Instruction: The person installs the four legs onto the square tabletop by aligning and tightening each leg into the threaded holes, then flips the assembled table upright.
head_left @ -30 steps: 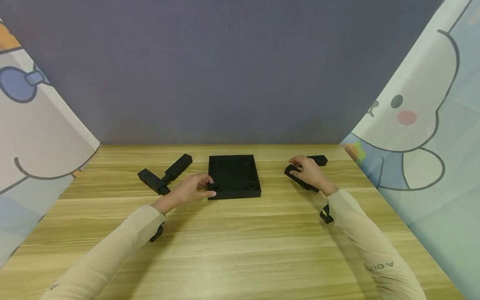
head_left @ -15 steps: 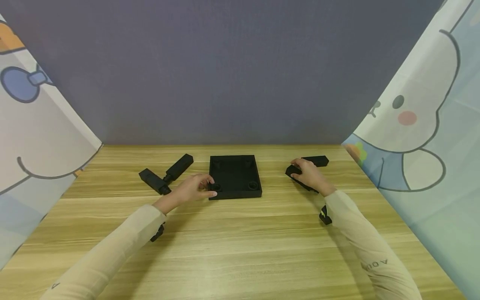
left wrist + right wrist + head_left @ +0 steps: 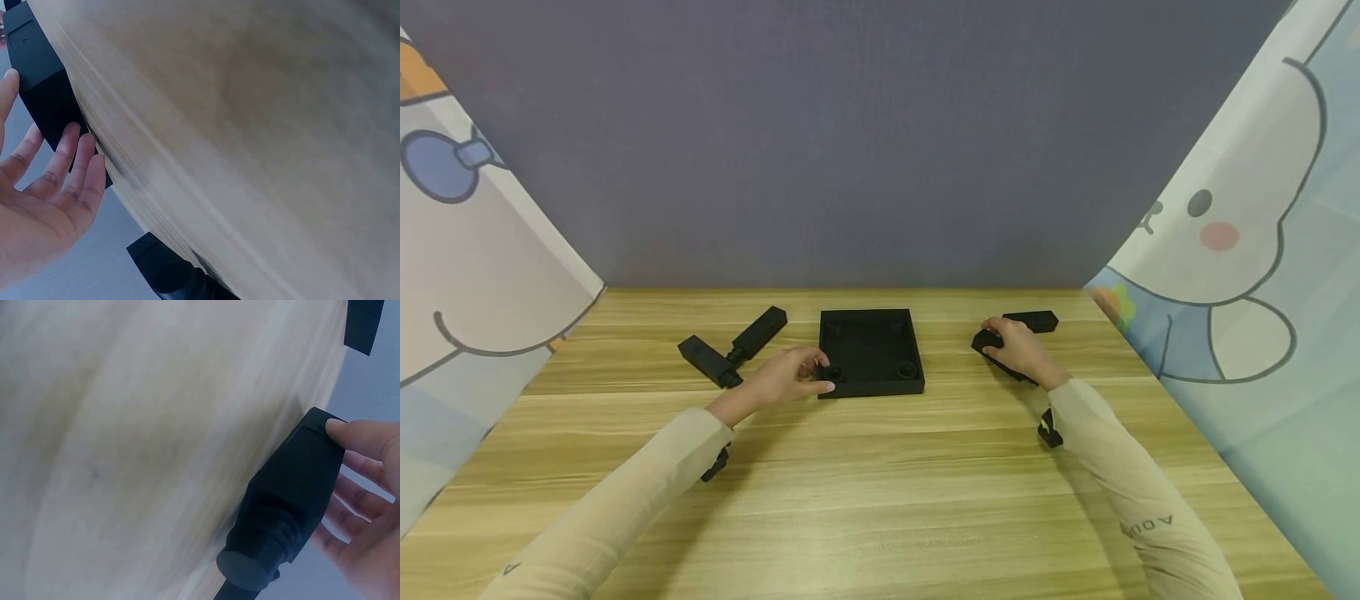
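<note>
A black square tray-like piece [image 3: 868, 342] lies on the table, with round sockets showing in its near corners. My left hand [image 3: 782, 377] holds its near left corner, thumb at the front wall and fingers against the left side [image 3: 47, 81]. Off to the right, my right hand [image 3: 1021, 346] grips a black block-shaped leg [image 3: 300, 465], thumb on its upper face and fingers along the far side. The leg's narrower round end, ridged like a screw thread, points toward the wrist camera. That end is mostly hidden by the hand in the head view.
Two similar black legs [image 3: 703, 357] lie crossed left of the tray-like piece. One more leg [image 3: 1033, 321] lies behind the right hand. A grey panel [image 3: 880, 150] stands at the table's back edge, and printed cloths [image 3: 1240, 233] hang on both sides.
The right hand and its leg have shifted very slightly in the head view, with the fingers settled closer round the leg. The left hand and the tray-like piece stay put.
</note>
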A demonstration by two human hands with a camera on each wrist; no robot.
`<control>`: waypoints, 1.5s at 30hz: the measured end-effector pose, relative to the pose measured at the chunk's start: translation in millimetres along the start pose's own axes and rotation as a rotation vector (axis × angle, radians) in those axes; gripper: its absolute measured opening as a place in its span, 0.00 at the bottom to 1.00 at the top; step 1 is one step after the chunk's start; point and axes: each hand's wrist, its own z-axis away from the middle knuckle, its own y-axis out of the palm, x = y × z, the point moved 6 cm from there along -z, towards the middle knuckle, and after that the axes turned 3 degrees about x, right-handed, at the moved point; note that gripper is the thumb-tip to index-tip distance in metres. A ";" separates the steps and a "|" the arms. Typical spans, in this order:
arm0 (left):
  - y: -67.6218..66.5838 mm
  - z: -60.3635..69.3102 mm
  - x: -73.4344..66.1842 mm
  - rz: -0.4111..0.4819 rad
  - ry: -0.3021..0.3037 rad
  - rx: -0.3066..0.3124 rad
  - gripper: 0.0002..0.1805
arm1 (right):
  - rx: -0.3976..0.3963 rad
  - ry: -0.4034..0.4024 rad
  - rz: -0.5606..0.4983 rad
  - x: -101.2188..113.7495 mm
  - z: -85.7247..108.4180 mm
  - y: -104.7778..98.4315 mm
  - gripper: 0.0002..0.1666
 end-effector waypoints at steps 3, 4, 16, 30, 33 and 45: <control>0.1 -0.1 0.2 -0.004 -0.001 0.001 0.22 | -0.001 -0.009 0.001 1.2 -0.6 -0.5 0.26; 0.1 -0.3 0.3 -0.005 -0.001 0.000 0.22 | -0.003 -0.010 -0.003 1.5 -0.8 -0.8 0.26; 1.0 -1.0 3.4 0.001 -0.007 0.001 0.22 | -0.053 -0.045 0.003 3.7 -2.3 -8.1 0.25; -0.2 -0.9 2.4 0.001 -0.020 0.005 0.22 | -0.067 -0.055 -0.021 10.0 -2.6 -22.4 0.26; -0.2 -0.6 2.5 -0.004 -0.019 0.006 0.22 | -0.061 -0.044 -0.028 10.8 -2.8 -26.2 0.27; 0.0 0.2 1.3 -0.010 -0.025 0.012 0.22 | -0.088 -0.041 -0.115 13.2 -7.5 -34.6 0.27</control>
